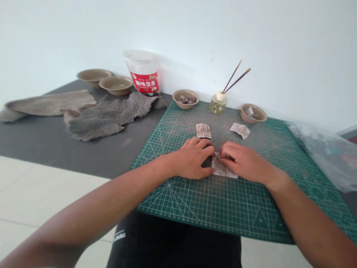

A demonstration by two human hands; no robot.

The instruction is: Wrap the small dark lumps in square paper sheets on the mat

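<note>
A white paper piece with brown smudges lies on the green cutting mat. My left hand rests at its left edge, fingers apart, with thumb and fingertips touching the paper. Over its upper part, my right hand has its fingers pinched together on something small and dark that I cannot make out. Beyond my left hand is another smudged paper piece. A creased paper piece lies farther right, past my right hand.
Behind are a bowl of dark lumps, a reed diffuser and a bowl with paper bits. Grey cloths, two bowls and a red-labelled tub stand left. Clear plastic lies right.
</note>
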